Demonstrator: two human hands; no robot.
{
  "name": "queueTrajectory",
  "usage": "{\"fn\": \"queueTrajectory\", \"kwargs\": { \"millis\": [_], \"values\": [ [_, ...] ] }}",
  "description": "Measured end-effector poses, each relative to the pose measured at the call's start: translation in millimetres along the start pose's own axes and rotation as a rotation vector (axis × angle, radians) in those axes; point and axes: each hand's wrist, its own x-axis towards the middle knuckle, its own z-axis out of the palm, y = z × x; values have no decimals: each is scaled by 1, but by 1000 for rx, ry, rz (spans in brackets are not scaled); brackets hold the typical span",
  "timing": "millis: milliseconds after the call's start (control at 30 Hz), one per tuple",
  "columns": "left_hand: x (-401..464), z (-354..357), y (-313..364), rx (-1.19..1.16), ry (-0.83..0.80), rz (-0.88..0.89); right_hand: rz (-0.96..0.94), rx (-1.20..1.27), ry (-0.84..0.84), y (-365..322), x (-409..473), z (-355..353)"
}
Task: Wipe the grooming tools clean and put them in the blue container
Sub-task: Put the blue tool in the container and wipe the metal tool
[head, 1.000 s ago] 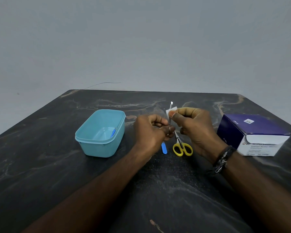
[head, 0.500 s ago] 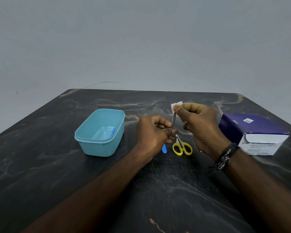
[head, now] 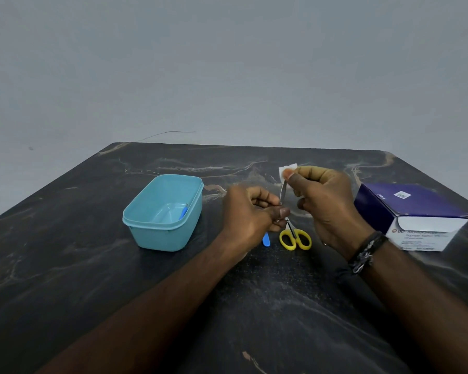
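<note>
1. A second ago the right hand (head: 333,211) had its white wipe (head: 287,170) pinched low on the slim metal tool (head: 283,193), with the tool's bright tip poking out above. Since then the wipe has slid up, and now the tip is buried inside it, so the stroke has run the whole shaft.
2. To my eye that puts this tool close to done; what is left is to let the wipe come off and carry the tool left to the blue container (head: 164,215).
3. The left hand (head: 250,213) has its fingers curled and pinches the tool's lower end between thumb and fingertips, holding it nearly upright above the table (head: 79,265), in the middle of the scene.
4. The right hand pinches the folded wipe around the tool's upper end, thumb against forefinger.
5. The tool is thin, grey and shiny, a narrow strip; I cannot tell from here whether it is tweezers or a pusher.
6. One blue-handled tool (head: 183,213) already leans in the container's right inner corner.
7. On the table just near of the hands lie yellow-handled scissors (head: 295,237) and a blue piece (head: 266,241), partly hidden by the left hand; both are outside the container.
8. A purple and white box (head: 414,211) stands at the right.
</note>
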Motion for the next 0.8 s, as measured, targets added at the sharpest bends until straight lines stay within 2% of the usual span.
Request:
{"fn": "queueTrajectory", "kwargs": {
  "millis": [267, 600, 800],
  "values": [
    [4, -8, 2, -17, 93, 27, -1, -49, -113, 9, -5, 9],
    [0, 0, 1, 78, 37, 34, 67, 55, -30, 0, 3, -3],
    [2, -6, 3, 68, 118, 66, 63, 19, -136, 7, -4, 5]
  ]
}}
